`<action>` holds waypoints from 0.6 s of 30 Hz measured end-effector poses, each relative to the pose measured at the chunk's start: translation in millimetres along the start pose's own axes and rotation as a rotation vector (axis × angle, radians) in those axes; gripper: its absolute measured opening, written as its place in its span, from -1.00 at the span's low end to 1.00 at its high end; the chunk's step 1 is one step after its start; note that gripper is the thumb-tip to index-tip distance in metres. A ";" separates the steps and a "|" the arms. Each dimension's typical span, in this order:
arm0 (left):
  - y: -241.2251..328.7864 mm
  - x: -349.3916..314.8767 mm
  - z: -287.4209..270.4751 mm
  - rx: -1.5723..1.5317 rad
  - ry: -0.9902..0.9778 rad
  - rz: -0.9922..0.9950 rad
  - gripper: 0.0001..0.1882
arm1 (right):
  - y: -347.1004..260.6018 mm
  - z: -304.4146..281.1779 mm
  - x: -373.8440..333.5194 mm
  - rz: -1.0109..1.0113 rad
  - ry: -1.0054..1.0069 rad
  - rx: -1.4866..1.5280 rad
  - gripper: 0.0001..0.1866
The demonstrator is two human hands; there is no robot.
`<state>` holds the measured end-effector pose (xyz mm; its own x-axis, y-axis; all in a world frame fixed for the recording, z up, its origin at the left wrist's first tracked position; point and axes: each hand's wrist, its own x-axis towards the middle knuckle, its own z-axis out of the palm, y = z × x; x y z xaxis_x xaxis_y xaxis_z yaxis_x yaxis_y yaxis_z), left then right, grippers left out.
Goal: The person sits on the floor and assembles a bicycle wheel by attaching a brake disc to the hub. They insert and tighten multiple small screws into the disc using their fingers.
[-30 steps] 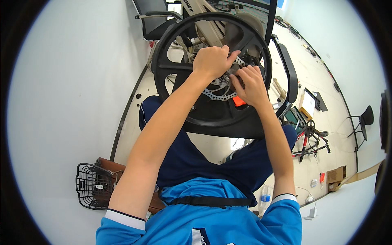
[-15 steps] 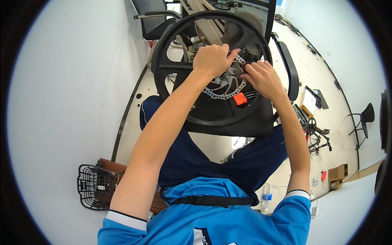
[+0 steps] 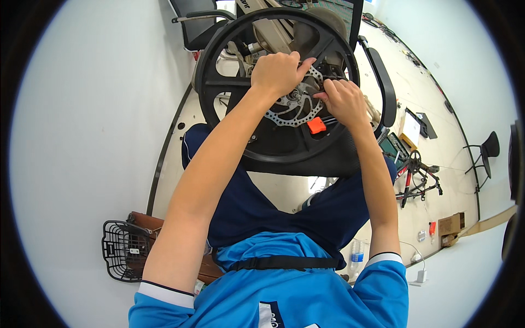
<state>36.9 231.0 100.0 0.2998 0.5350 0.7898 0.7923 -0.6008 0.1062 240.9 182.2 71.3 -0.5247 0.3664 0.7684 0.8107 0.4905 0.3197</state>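
A black spoked wheel (image 3: 273, 157) lies across my lap and a chair seat, with a perforated metal brake disc (image 3: 291, 118) at its hub. Over the disc's upper left part, my left hand (image 3: 278, 72) has curled fingers and its thumb points right along the disc; what it grips is hidden. My right hand (image 3: 343, 98) is closed at the disc's right edge, thumb and fingertips together by a dark metal part that I cannot name. An orange plastic piece (image 3: 316, 126) rests on the wheel just below the disc.
Behind the wheel is a beige vehicle frame (image 3: 273, 35). A chair armrest (image 3: 381, 82) stands close to the right. On the floor are a bicycle frame (image 3: 415, 177), a green toolbox (image 3: 394, 148), a water bottle (image 3: 356, 254) and a black wire basket (image 3: 123, 251).
The whole view has shifted slightly, so wheel and hands appear a little further left and higher. Both hands keep nearly the same places at the disc, the right one slightly turned.
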 end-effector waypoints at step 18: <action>2.6 7.2 1.3 0.006 -0.091 0.093 -0.37 | -28.3 4.4 -20.8 0.228 0.058 -0.041 -0.54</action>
<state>41.7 234.0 105.2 0.4192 0.5286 0.7381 0.7618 -0.6471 0.0308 227.8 164.2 43.9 -0.3121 0.4174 0.8534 0.9170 0.3673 0.1558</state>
